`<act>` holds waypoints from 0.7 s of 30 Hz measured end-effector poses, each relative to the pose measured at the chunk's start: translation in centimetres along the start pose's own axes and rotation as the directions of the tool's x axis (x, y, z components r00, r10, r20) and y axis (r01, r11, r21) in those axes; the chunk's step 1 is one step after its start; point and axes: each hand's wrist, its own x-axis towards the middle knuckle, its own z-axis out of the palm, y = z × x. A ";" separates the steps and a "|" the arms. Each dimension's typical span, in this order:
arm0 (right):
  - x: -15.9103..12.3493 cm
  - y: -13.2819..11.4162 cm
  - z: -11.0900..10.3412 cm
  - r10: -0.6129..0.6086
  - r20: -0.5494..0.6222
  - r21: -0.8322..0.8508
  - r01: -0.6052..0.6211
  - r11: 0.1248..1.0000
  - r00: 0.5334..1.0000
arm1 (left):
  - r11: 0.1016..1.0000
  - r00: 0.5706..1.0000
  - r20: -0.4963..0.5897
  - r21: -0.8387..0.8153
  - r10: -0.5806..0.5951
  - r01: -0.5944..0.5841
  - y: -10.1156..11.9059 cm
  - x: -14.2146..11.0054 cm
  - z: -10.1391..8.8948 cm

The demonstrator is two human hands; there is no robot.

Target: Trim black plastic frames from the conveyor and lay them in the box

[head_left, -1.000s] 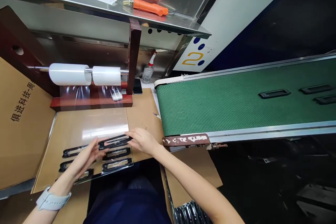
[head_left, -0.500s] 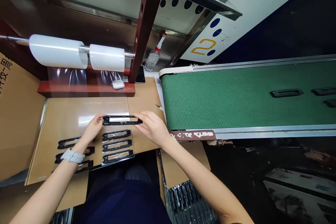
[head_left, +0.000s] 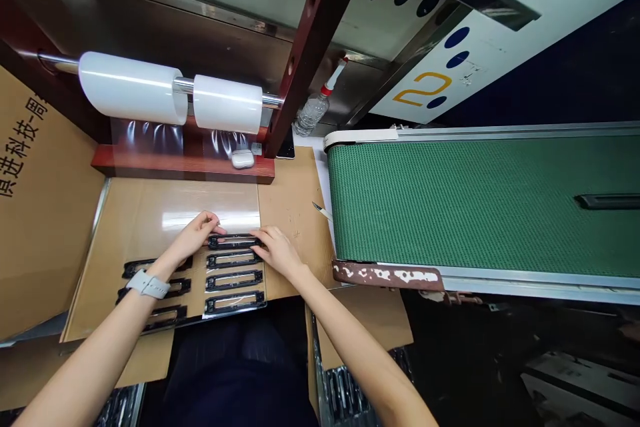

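Note:
A long black plastic frame (head_left: 233, 241) lies flat on clear film (head_left: 210, 210) spread over the cardboard worktop. My left hand (head_left: 197, 235) grips its left end and my right hand (head_left: 277, 250) presses its right end. Just below it three more black frames (head_left: 234, 281) lie in a column on the film. Another column of black frames (head_left: 150, 287) lies to the left, partly hidden under my left forearm, which wears a pale wristband (head_left: 148, 284).
Two white film rolls (head_left: 170, 95) hang on a rod in a red wooden stand (head_left: 183, 168). A green conveyor belt (head_left: 480, 207) runs to the right carrying one black frame (head_left: 607, 201). A spray bottle (head_left: 314, 110), phone, white case (head_left: 243, 159) and craft knife (head_left: 322, 211) are nearby. A cardboard box (head_left: 35, 213) stands left.
Both hands lowered the black frame from above the film onto it, just above the three frames in the right column. The camera tilted downward and shifted left.

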 end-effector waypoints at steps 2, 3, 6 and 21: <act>0.1 0.2 0.2 0.011 0.009 0.007 -0.011 1.000 1.000 | 1.000 1.000 0.000 -0.001 0.005 -0.005 -0.2 0.1 -0.1; 0.2 0.3 0.2 0.017 0.012 0.010 -0.017 1.000 1.000 | 1.000 1.000 -0.003 -0.005 0.013 -0.013 -0.4 0.1 -0.1; 0.3 0.3 0.4 0.042 0.010 0.020 -0.042 0.999 0.999 | 0.995 0.994 -0.053 -0.034 0.096 -0.098 -0.5 0.0 0.4; -5.4 -2.5 0.7 0.229 -0.396 0.188 -0.166 0.968 0.889 | 0.988 0.580 -0.809 0.007 0.096 -0.154 -23.8 -34.3 11.8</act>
